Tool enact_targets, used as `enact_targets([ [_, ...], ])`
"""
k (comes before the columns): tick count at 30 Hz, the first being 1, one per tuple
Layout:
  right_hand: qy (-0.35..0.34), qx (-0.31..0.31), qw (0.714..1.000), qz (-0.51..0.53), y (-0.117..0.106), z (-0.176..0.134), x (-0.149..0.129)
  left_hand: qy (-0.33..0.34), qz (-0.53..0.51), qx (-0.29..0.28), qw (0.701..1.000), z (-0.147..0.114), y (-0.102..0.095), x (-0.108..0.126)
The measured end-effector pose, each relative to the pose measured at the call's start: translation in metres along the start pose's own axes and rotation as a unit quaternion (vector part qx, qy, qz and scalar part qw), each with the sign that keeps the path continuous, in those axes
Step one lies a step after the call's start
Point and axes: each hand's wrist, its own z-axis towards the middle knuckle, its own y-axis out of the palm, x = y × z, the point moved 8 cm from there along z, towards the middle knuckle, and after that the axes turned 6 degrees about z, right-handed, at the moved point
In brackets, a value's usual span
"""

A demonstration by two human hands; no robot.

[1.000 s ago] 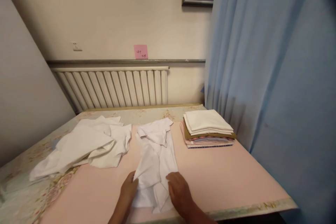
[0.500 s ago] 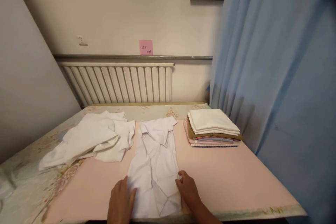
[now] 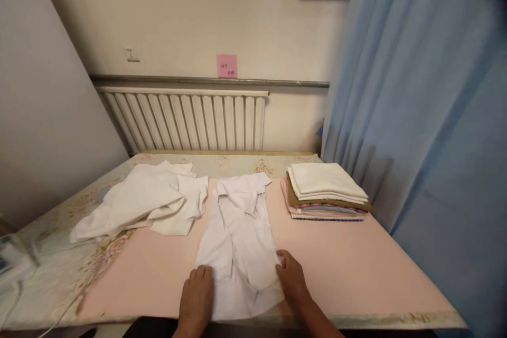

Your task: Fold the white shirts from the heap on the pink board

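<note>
A white shirt (image 3: 247,243) lies lengthwise on the pink cloth in front of me, its sides turned inward and its collar end away from me. My left hand (image 3: 197,293) grips its near left edge with curled fingers; the thumb is hidden. On the opposite side, my right hand (image 3: 292,276) pinches the right edge between thumb and fingers. The near hem looks slightly lifted and creased between the hands.
Crumpled white cloth (image 3: 146,198) lies to the left, and a stack of folded fabrics (image 3: 327,185) to the right. A white appliance with a cord (image 3: 16,259) stands at the left edge. A blue curtain (image 3: 400,90) hangs along the right side.
My left hand has curled its fingers in on the shirt's left edge. The shirt's lower part has shifted and its folds have moved. The view has moved slightly, bringing more of the appliance into sight.
</note>
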Motion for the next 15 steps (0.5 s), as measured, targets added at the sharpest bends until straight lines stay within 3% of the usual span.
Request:
enact_targets([
  [5,-0.003,0.016,1.000,0.001,-0.027,0.007,0.010,-0.024,-0.113,-0.035,0.993,-0.009,0.012,-0.002],
  [10,0.002,0.020,0.999,-0.024,-0.048,0.013,0.031,-0.083,-0.352,-0.052,0.931,-0.022,0.019,-0.006],
  [12,0.009,0.008,0.999,-0.032,-0.049,0.013,0.039,-0.086,-0.400,-0.058,0.911,-0.027,0.018,-0.004],
  [15,0.009,0.004,0.999,-0.039,-0.049,0.010,0.044,-0.059,-0.419,-0.059,0.904,-0.034,0.015,0.003],
])
